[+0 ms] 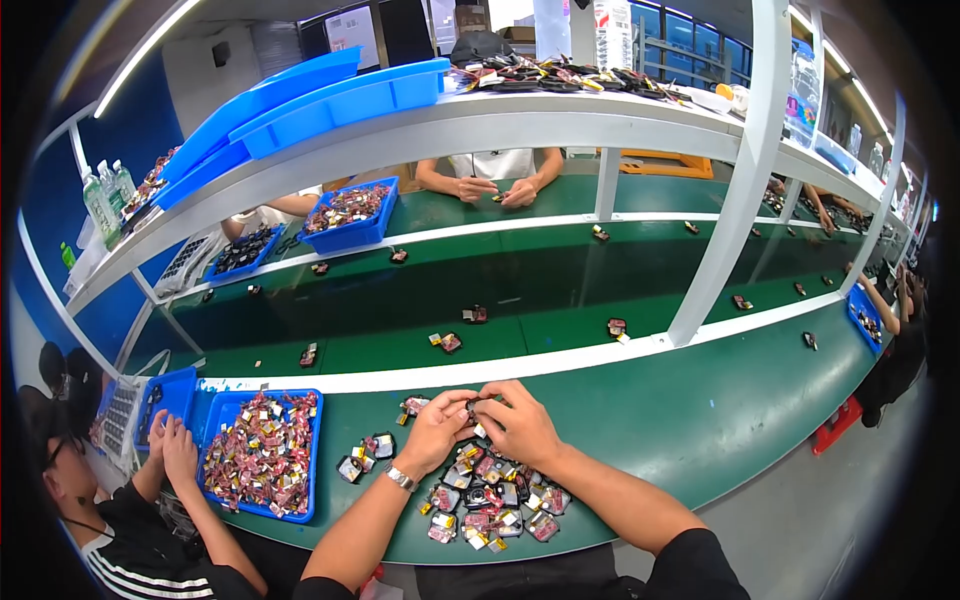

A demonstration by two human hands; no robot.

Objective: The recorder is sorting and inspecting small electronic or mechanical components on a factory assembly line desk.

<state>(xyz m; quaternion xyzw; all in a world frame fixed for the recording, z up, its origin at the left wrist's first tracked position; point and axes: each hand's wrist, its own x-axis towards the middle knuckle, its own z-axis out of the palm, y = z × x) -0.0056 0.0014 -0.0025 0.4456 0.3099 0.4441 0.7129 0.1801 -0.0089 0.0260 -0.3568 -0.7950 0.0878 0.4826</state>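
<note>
one small dark part (472,409) could slip if either pinch loosens, and i'd guess it'd get lost in the loose pile of modules (490,496) nearby. it sits between the left hand (438,430) and right hand (518,426), both grasping it with fingertips, mostly hidden, over the green surface (650,425) near the white rail (450,373).

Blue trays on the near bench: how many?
3: heaped tray front left, second tray beside it, further left, third tray at far right. Others may be hidden.
</note>
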